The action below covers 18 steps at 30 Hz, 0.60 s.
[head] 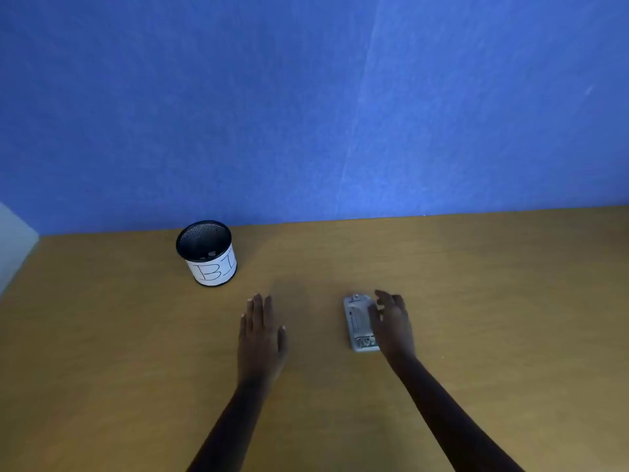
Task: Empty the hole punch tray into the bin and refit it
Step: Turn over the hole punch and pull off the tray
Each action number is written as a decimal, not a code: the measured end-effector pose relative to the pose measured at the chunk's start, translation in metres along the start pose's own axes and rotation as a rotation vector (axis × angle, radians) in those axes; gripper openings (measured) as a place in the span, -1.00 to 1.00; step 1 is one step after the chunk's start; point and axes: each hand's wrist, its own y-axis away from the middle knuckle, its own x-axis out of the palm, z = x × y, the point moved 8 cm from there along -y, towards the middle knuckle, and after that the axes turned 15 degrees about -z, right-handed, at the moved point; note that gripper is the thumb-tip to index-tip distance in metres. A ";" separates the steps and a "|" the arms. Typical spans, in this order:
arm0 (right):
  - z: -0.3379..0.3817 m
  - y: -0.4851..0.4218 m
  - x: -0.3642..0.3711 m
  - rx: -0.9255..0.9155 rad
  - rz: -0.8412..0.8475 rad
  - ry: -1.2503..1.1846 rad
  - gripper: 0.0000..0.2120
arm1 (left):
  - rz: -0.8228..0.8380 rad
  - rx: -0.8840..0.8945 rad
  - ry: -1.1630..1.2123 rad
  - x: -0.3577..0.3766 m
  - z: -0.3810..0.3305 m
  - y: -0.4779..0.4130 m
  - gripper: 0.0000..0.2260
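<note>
A small grey hole punch [358, 321] lies on the wooden desk [476, 301], right of centre. My right hand [393, 323] rests against its right side, fingers spread and extended, partly covering it; it is not closed around it. My left hand [260, 330] hovers flat over the desk, fingers apart and holding nothing, a hand's width left of the punch. The bin [207, 253] is a black mesh cup with a white paper label, standing upright at the back left. A few small scraps show at its bottom. The punch's tray is not distinguishable.
A blue partition wall [306, 97] rises along the desk's far edge. A pale surface [13, 240] borders the desk at the far left.
</note>
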 end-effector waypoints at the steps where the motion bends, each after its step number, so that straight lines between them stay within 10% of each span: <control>1: -0.008 -0.001 0.000 0.081 0.006 -0.044 -0.67 | -0.010 -0.011 0.003 -0.001 0.001 0.000 -0.47; 12: -0.023 0.013 0.019 0.582 0.169 -0.558 -0.79 | -0.076 -0.051 0.525 -0.026 -0.029 -0.004 -0.62; 18: 0.010 0.043 0.032 0.845 0.556 -0.889 -0.72 | 0.152 -0.247 0.915 -0.020 -0.048 -0.002 -0.64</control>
